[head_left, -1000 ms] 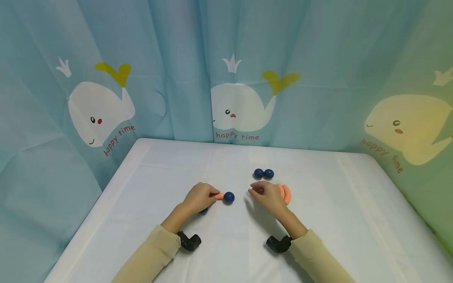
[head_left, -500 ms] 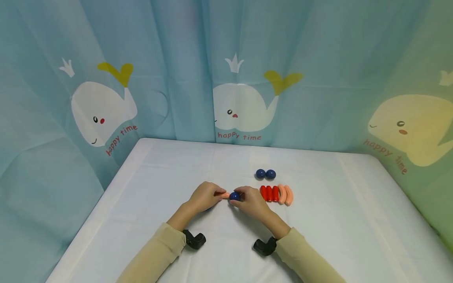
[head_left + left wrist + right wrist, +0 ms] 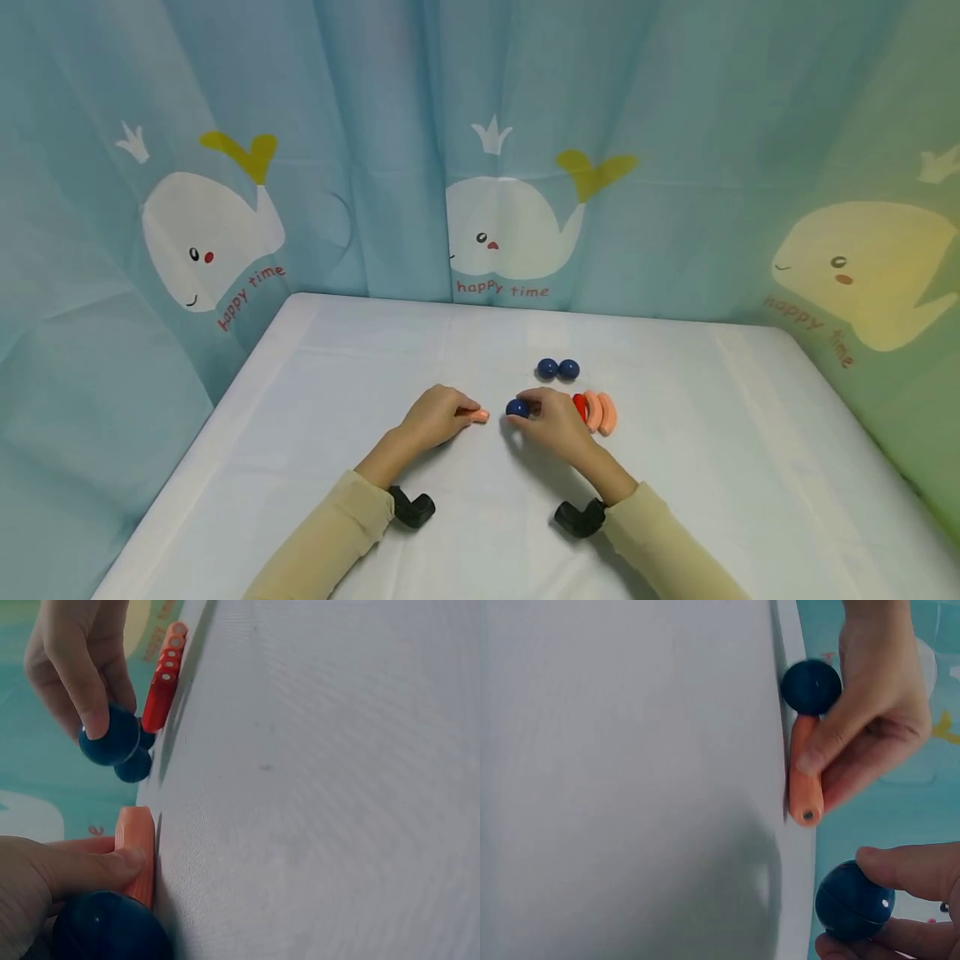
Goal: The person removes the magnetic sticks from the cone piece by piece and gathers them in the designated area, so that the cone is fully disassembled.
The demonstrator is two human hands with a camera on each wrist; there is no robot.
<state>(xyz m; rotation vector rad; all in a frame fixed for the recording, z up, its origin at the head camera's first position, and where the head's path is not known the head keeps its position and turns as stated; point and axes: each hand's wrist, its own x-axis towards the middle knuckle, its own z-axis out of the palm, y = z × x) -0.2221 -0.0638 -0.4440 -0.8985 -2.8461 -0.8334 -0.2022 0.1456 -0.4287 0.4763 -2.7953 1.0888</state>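
My left hand (image 3: 435,417) pinches a short orange rod (image 3: 480,416) between thumb and fingers, low over the white table. A dark blue ball (image 3: 811,687) sits against the rod's far end in the right wrist view; in the head view that ball is hidden. The rod's other end points right and bears nothing, showing a small dark round spot. Just right of it, my right hand (image 3: 553,423) grips a second blue ball (image 3: 517,408) in its fingertips, raised a little off the cloth. A gap separates this ball from the rod.
Two more blue balls (image 3: 558,369) lie side by side behind my right hand. Two curved orange rods (image 3: 601,413) stand in a row with red rods (image 3: 580,406), partly covered by that hand. A whale-print curtain (image 3: 390,150) hangs behind the white table (image 3: 360,350).
My right hand came left from beside the rods, took hold of the ball at the orange rod's end and drew it off to the right. The left hand keeps holding the rod.
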